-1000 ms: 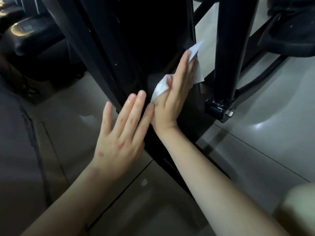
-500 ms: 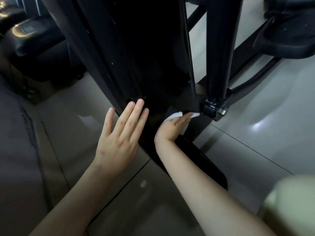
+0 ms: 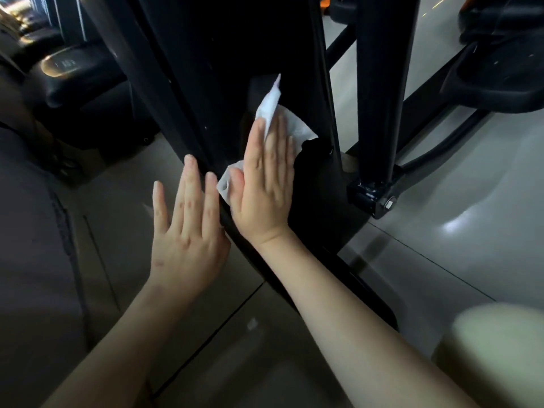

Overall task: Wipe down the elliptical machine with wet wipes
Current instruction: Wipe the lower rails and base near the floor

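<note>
The elliptical machine's black housing [image 3: 235,54] fills the upper middle of the view. My right hand [image 3: 265,184] lies flat with straight fingers and presses a white wet wipe [image 3: 294,128] against the housing's lower panel; the wipe sticks out above the fingertips and beside the thumb. My left hand [image 3: 188,231] is just left of it, fingers straight, its fingertips touching the housing's left edge.
A black upright arm [image 3: 379,98] ends in a bolted pivot joint [image 3: 374,198] right of my right hand. A black foot pedal [image 3: 497,81] sits at the upper right. Grey tiled floor [image 3: 441,201] surrounds the base. Another dark machine [image 3: 73,78] stands at the upper left.
My right hand has slid up the panel with the wipe, from the bottom near the pivot joint half a second ago. The left hand has stayed on the housing's left edge.
</note>
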